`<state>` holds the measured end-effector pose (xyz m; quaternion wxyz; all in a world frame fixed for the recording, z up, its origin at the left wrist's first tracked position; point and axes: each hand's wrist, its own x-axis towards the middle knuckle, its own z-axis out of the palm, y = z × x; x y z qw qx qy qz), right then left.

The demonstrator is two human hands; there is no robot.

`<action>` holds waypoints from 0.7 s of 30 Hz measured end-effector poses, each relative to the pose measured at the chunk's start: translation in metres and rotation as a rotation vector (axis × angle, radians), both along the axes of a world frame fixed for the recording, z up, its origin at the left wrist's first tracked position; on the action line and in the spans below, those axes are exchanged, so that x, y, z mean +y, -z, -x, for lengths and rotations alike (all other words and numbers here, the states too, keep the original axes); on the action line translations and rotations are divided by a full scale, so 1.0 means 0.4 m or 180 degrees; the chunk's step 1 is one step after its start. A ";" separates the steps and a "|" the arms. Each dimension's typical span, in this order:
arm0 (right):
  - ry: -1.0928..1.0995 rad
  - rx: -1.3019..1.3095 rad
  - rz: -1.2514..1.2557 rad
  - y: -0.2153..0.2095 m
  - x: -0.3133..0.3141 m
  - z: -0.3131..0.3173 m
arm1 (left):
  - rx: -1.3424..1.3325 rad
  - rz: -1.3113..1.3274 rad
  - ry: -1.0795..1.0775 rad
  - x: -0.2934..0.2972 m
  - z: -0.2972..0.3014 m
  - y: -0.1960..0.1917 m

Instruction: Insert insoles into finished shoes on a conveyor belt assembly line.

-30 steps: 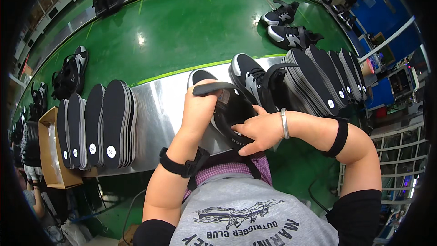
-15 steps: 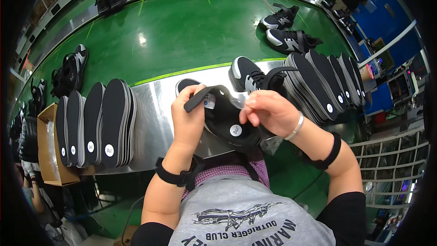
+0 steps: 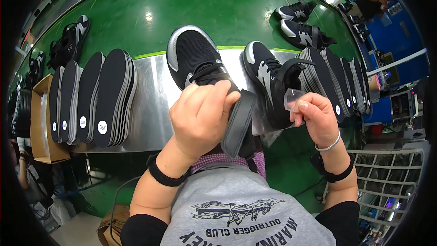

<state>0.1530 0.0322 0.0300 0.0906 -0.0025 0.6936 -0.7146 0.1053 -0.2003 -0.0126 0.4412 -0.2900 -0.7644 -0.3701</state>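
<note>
My left hand (image 3: 198, 116) is closed over the upper of a black and silver sneaker (image 3: 193, 50), its toe pointing away from me. A wide black strap (image 3: 239, 123) hangs loose beside those fingers; the shoe's opening is mostly hidden. To the right, my right hand (image 3: 316, 116) pinches a small clear plastic piece (image 3: 292, 99) between thumb and fingers, held clear of the shoe. The matching sneaker (image 3: 264, 70) stands between the hands on the metal ledge, its strap (image 3: 291, 66) lifted open.
Stacks of black insoles with round white labels stand left (image 3: 114, 95) and right (image 3: 321, 82) on the metal ledge (image 3: 152, 91). A cardboard box (image 3: 43, 127) is at far left. More sneakers (image 3: 305, 34) sit on the green belt (image 3: 182, 4). A person (image 3: 373, 2) stands at far right.
My right hand has moved right, away from the shoe, with the clear plastic piece. My left hand has shifted its grip, and the shoe's toe now shows farther out over the ledge.
</note>
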 end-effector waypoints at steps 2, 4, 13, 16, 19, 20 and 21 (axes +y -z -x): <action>0.0024 -0.0016 -0.0040 -0.003 0.001 -0.006 | -0.0252 0.0004 -0.0062 -0.003 0.019 0.001; 0.0032 -0.0053 -0.0215 -0.010 -0.007 -0.011 | -0.1087 -0.0245 -0.0018 -0.008 0.048 0.015; -0.0373 -0.0221 -0.0706 -0.042 -0.022 -0.044 | -0.2191 -0.3123 0.0370 -0.063 -0.037 0.052; -0.0967 0.1054 -0.1500 -0.026 -0.062 -0.016 | -0.2906 -0.1759 0.1530 -0.040 -0.112 -0.006; -0.1282 0.1676 -0.1537 -0.004 -0.133 -0.003 | -0.4050 -0.0704 0.1987 -0.023 -0.135 -0.059; -0.1314 0.1769 -0.1726 -0.007 -0.141 0.000 | -0.3930 -0.0726 0.1686 -0.038 -0.140 -0.057; -0.1363 0.1875 -0.1907 -0.013 -0.152 0.008 | -0.3876 -0.0730 0.1615 -0.058 -0.135 -0.070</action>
